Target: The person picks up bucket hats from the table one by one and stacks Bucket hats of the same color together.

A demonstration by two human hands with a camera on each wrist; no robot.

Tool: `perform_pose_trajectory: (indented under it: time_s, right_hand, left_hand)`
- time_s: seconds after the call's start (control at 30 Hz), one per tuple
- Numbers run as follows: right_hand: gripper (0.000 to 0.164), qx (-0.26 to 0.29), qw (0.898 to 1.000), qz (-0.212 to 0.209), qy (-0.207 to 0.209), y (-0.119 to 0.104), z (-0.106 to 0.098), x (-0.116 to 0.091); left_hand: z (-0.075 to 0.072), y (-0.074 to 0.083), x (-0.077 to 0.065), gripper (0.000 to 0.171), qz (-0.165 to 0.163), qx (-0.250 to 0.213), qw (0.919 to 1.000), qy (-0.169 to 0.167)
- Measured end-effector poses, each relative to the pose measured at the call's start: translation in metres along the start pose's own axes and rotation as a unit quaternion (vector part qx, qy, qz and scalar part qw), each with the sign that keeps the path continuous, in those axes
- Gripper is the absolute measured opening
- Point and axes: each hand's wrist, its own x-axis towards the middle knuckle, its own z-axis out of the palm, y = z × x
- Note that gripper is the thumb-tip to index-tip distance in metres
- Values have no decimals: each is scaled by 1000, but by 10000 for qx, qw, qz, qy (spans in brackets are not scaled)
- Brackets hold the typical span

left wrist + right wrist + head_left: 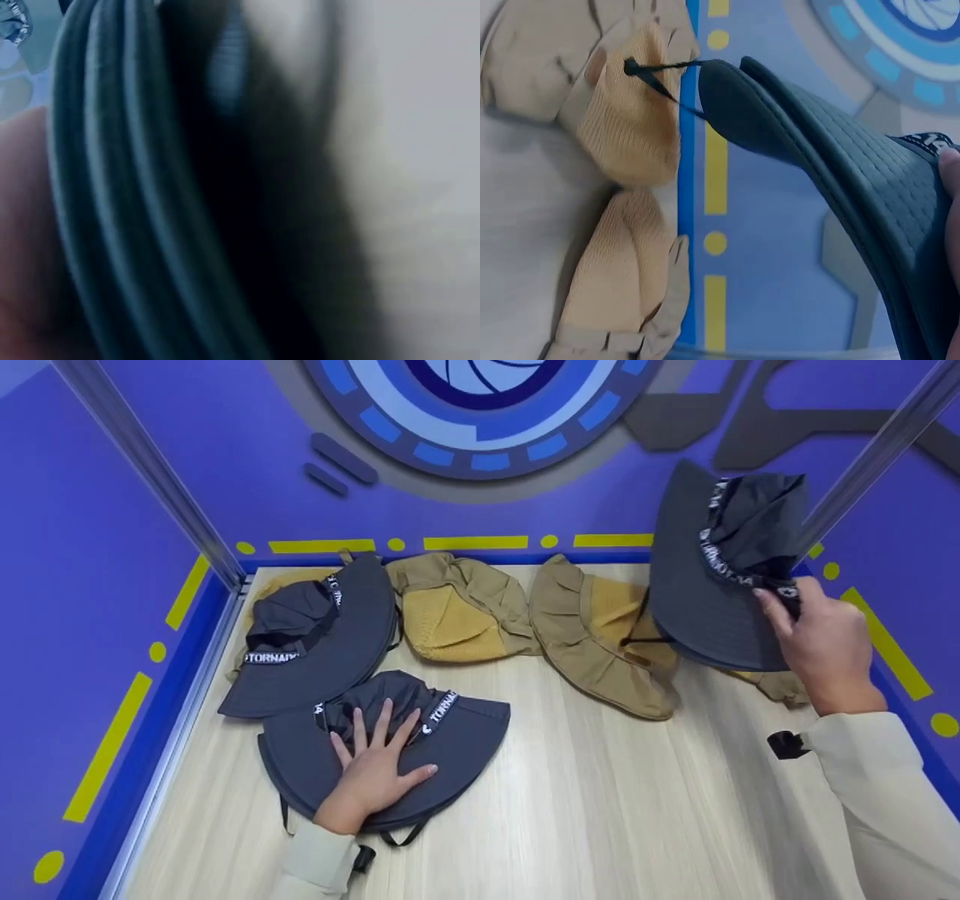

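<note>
With fingers spread, my left hand (373, 776) rests on a dark grey bucket hat (465, 742) with a white-lettered band. In the left wrist view several stacked brim edges (146, 165) show beside the hand. My right hand (829, 641) grips another dark grey bucket hat (694, 577) by its band near the crown, raised at the right over the tan hats. Its chin cord hangs below the brim. From the right wrist, two layered brim edges (810, 142) of the raised hat show, with part of a thumb (952, 176) at the band.
A third dark grey hat (360, 637) lies at the back left, partly over a tan one. Tan hats with yellow knit lining (450, 622) and a pleated brim (570, 637) lie along the back. Another tan hat (780, 684) is partly hidden at the right. Blue printed walls (450, 521) enclose the table.
</note>
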Motion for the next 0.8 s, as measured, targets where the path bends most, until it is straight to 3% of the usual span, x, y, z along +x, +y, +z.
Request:
perform_pose_trajectory:
  time_s: [0.1, 0.23, 0.37, 0.47, 0.67, 0.8]
  right_hand:
    - [37, -48, 9977, -673, -87, -9, -1, 0]
    - [36, 18, 9874, -1581, -114, -22, -2, -2]
    - [35, 273, 9777, -2073, -205, -39, -3, -4]
    - [34, 357, 9661, -2543, -253, -52, -4, -5]
    - [36, 640, 9342, -3486, -398, -73, -9, -7]
    - [28, 1213, 9154, -3818, -407, -87, -14, -7]
  left_hand:
    - [-7, 3, -1, 88, -38, -99, 9999, -87]
    - [-18, 9, -2, 91, -82, -100, 9999, -85]
    - [-30, 20, 1, 91, 26, -109, 9993, 346]
    - [-40, 29, 7, 88, 367, -235, 9954, 854]
    - [-58, 49, 22, 80, 1295, -694, 9764, 1580]
    - [-75, 58, 33, 80, 1925, -1125, 9511, 2137]
